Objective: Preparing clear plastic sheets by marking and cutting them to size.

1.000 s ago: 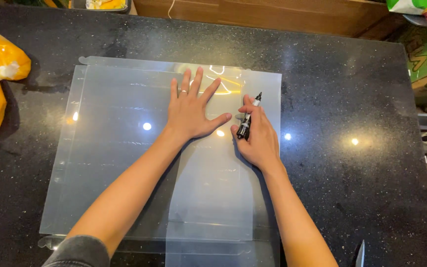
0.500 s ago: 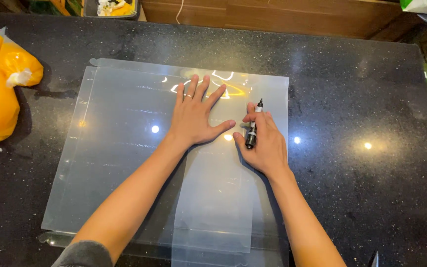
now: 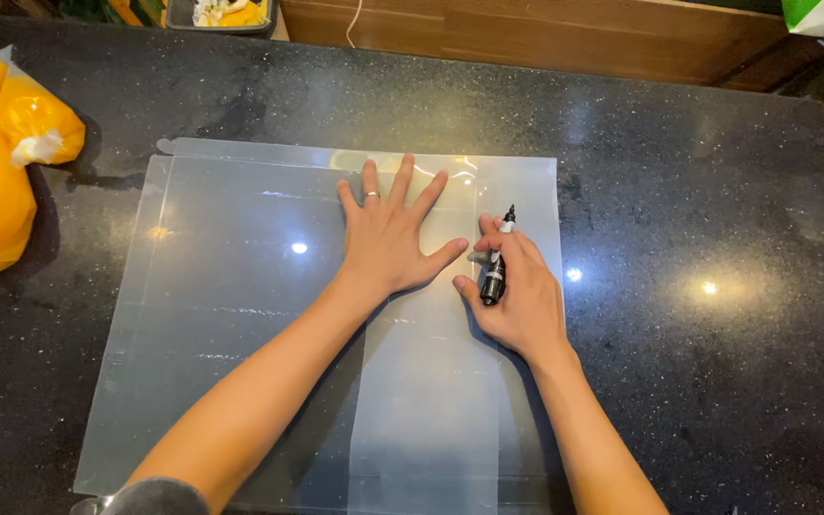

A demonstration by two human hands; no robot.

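While left hand (image 3: pixel 388 234) splays flat, right hand (image 3: pixel 517 296) grips marker (image 3: pixel 495 262)

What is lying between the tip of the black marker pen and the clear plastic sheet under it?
Nothing visible does. The right hand holds the black marker pen over the clear plastic sheet, beside the flat left hand, which presses on the sheet.

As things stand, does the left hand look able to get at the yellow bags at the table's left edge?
Probably yes: the left hand lies flat on the clear sheet, holding nothing, with only sheet and bare countertop between it and the yellow bags.
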